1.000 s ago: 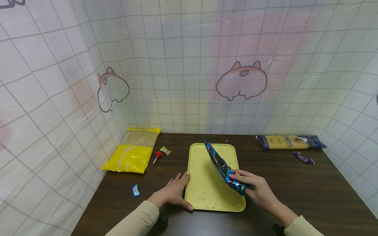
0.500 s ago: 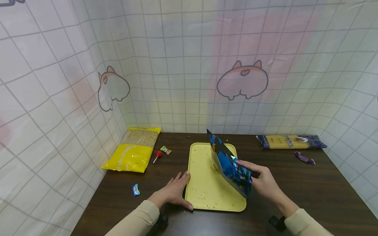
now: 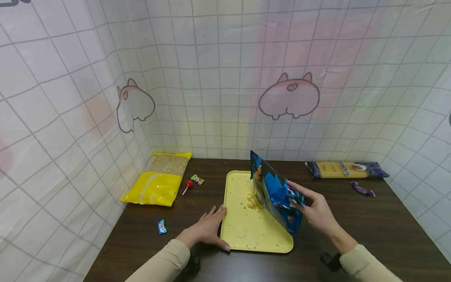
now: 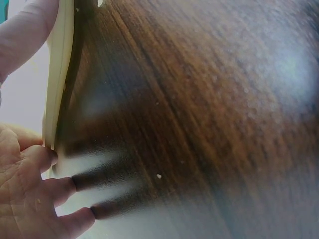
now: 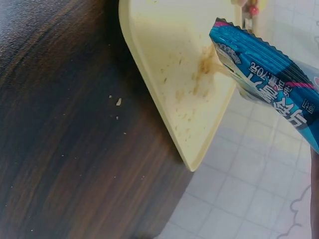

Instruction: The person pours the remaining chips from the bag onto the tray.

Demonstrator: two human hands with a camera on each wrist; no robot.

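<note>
Dark wood-grain table is carrying a yellow tray at centre, yellow bag, red lollipop, green candy and blue candy sitting left; pasta pack and purple candy lying right.

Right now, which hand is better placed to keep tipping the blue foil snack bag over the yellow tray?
Right hand: it grips the blue foil snack bag tilted above the yellow plastic tray. The left hand rests at the tray's edge.
</note>
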